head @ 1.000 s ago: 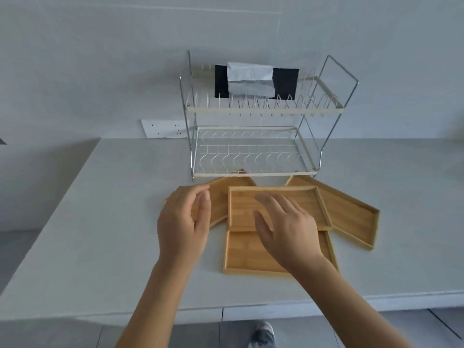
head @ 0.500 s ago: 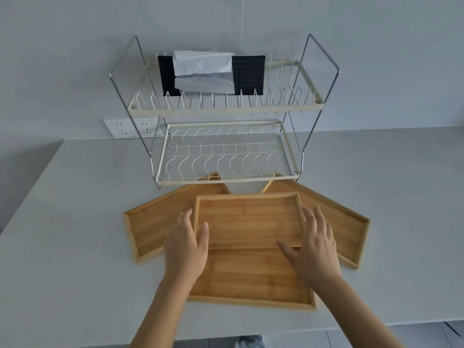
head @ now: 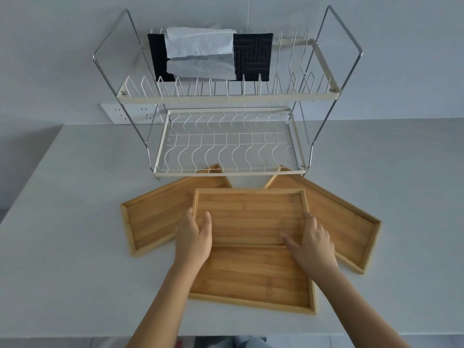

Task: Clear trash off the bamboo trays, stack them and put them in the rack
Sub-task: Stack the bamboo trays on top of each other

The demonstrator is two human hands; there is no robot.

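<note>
Several bamboo trays lie on the white counter in front of a two-tier wire rack (head: 226, 97). A small top tray (head: 251, 212) rests on a larger near tray (head: 253, 280). My left hand (head: 194, 238) clasps the small tray's left rim, thumb inside. My right hand (head: 310, 241) clasps its right front corner. One tray (head: 155, 217) angles out to the left and another (head: 346, 222) to the right, both partly under the rack's front. No trash shows on any tray.
The rack's lower shelf (head: 226, 149) holds nothing. Its upper shelf carries a black cloth (head: 253, 56) with a white tissue pack (head: 199, 55) in front. A wall socket (head: 130, 114) sits behind the rack's left leg. The counter's front edge (head: 75, 335) is near me.
My view moved closer to the rack. Both hands spread from above the trays to the small top tray's left and right sides and closed on its rim.
</note>
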